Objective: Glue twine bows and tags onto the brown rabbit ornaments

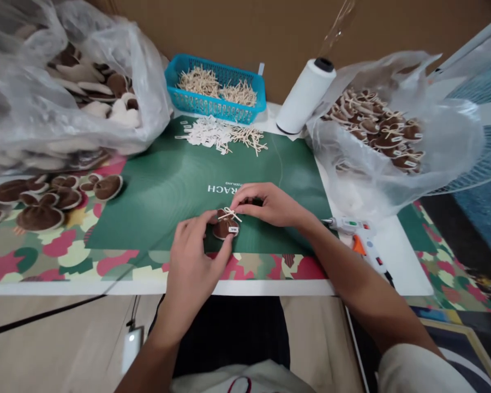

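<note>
A small brown fabric piece with a pale edge and rounded ears lies on the green mat in front of me. It bears a small white label. My left hand is closed around its left side, thumb at the lower edge and fingers at the top. On its upper part sits a cream cord bow. Thumb and forefinger of my right hand pinch the bow's right side. Loose white labels and cream bows are heaped farther back on the mat.
A blue basket of cream bows stands at the back, beside a white roll. Plastic bags of brown pieces flank the mat. More brown pieces lie at left. A glue gun rests at right.
</note>
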{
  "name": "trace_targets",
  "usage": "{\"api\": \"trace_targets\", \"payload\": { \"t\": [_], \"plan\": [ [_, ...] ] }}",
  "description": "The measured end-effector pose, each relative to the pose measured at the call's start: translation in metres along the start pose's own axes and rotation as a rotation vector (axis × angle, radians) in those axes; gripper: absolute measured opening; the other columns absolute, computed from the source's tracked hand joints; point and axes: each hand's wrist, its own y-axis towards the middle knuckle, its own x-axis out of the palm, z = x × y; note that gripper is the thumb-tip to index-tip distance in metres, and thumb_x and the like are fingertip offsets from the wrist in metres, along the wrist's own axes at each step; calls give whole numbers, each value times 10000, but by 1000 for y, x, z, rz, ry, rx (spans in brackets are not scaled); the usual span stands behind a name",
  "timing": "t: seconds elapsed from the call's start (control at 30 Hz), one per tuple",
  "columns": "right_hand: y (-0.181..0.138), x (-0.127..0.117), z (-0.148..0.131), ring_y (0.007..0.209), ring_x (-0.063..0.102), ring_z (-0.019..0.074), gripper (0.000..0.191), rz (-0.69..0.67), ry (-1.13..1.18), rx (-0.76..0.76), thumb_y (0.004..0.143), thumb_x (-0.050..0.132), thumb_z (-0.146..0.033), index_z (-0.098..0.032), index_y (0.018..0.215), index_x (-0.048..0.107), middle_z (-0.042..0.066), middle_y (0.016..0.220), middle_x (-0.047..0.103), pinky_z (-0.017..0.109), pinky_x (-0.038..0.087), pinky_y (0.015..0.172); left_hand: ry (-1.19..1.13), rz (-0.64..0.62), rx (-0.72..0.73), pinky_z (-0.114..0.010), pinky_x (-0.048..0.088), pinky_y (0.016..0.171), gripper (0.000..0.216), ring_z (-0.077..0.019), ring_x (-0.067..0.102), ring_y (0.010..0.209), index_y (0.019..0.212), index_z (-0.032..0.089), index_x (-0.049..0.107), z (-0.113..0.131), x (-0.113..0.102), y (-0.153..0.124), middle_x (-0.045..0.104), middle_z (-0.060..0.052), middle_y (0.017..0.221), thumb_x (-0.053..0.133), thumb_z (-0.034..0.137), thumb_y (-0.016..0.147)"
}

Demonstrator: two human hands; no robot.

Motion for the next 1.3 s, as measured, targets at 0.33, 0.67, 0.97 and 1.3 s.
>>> {"api": "trace_targets", "payload": {
  "t": [0.33,0.67,0.97,1.3],
  "plan": [
    [0,7,0,896,704,151,140,-27,-97,-79,975,698,-173,-230,1004,822,16,1006,761,321,564,837,17,-20,55,-397,555,951,308,-246,655,1080,1275,236,645,4,-1,1,754,-55,1168,703,217,973],
    [-14,7,-10,968,717,160,228,65,-247,-167,1033,589,-173,-241,1108,792,27,1085,768,328,574,890,35,-14,91,-412,550,965,169,-246,669,1045,1135,192,712,6,-1,3,771,-77,1128,724,218,968],
    [-17,16,-14,985,702,201,251,-26,-622,-231,1068,552,-228,-251,1095,801,33,1115,798,368,485,848,45,-25,87,-398,550,967,231,-237,674,1036,1201,196,678,6,-2,3,772,-65,1152,713,218,974],
    [-15,17,-11,989,730,197,188,14,-420,-182,1058,627,-287,-221,1051,803,50,1097,801,344,502,881,65,-56,87,-378,530,988,249,-237,637,1073,1229,157,689,6,0,4,738,-84,1186,689,224,989]
  ]
}}
